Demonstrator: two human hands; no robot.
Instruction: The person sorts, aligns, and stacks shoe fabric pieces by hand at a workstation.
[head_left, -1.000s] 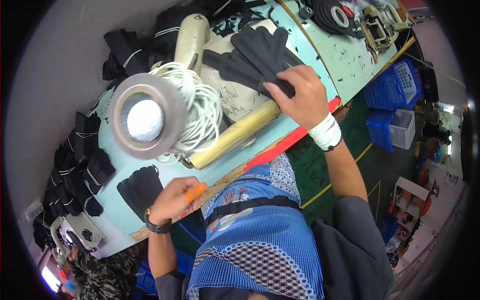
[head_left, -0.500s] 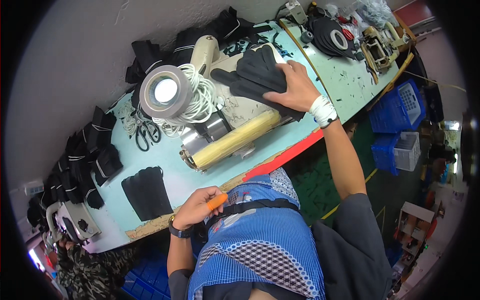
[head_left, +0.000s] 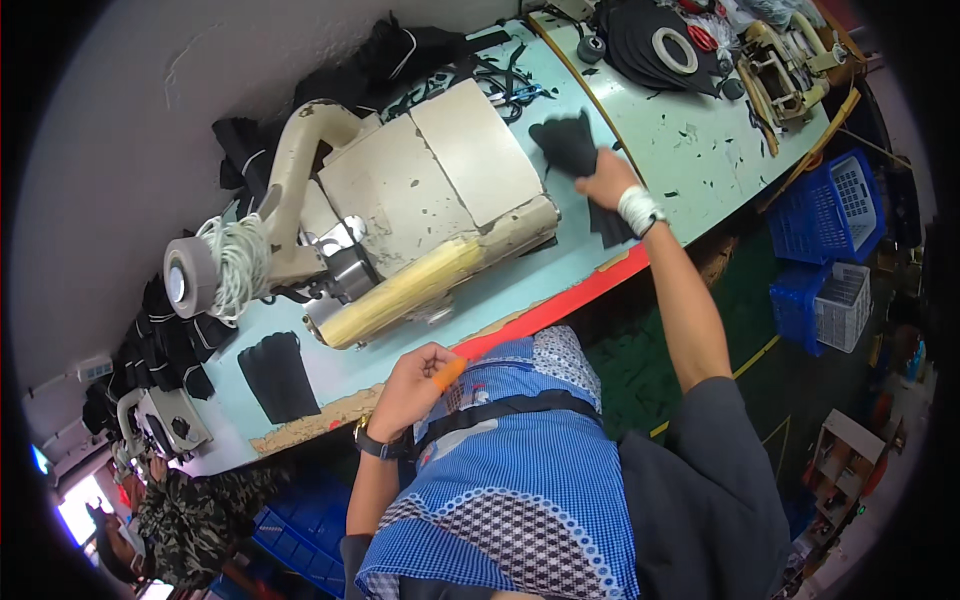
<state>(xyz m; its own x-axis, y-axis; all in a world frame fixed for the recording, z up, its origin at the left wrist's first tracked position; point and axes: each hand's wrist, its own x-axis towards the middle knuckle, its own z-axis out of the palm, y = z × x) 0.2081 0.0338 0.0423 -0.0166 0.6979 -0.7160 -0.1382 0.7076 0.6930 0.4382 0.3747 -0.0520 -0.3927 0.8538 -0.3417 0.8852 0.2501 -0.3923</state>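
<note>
One black fabric piece (head_left: pixel 572 145) now farther right

R arm stretched fwd, right hand (head_left: pixel 603 180) closed in a grip, wrist wrapped in white; left hand (head_left: pixel 418 380) loosely curled near torso, elbow bent.

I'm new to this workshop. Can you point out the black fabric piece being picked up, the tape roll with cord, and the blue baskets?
Black fabric (head_left: pixel 568 145), head view, on its upper flat part.
Tape roll (head_left: pixel 185 277), head view, on its face.
Blue baskets (head_left: pixel 830 215), head view, on the upper basket's wall.
</note>
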